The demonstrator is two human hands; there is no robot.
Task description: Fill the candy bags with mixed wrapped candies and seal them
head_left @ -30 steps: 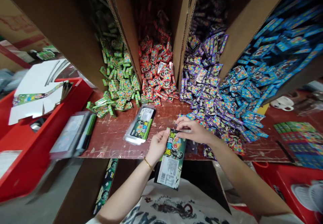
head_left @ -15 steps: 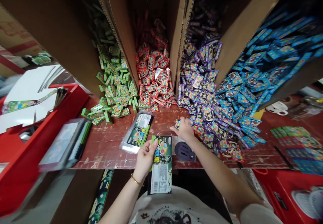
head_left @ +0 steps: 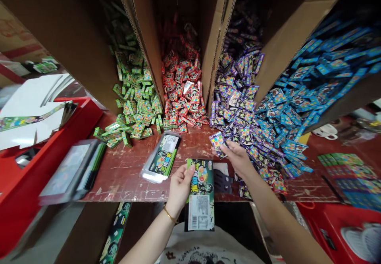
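Observation:
My left hand [head_left: 182, 184] pinches the upper left edge of a green and black printed candy package [head_left: 201, 194], which hangs over the table's front edge. My right hand [head_left: 238, 157] holds a small purple candy packet [head_left: 218, 142] between thumb and fingers, just above the table. Behind that hand spreads a heap of purple packets [head_left: 238, 105]. Left of my left hand, a clear plastic sleeve with a printed card [head_left: 165, 157] lies on the table. A dark slotted plastic piece [head_left: 222, 180] lies partly hidden behind the package.
Cardboard dividers [head_left: 143, 46] separate heaps of green packets [head_left: 139, 109], red packets [head_left: 184, 97] and blue packets [head_left: 291, 105]. A red bin [head_left: 80, 113] with cards stands left, near stacked clear sleeves [head_left: 71, 173]. Rows of coloured packets [head_left: 348, 173] lie right, above a red stool-like surface [head_left: 336, 220].
My right hand has lifted a purple packet from the table and moved right and slightly toward me. My left hand has shifted a little to the right with the package.

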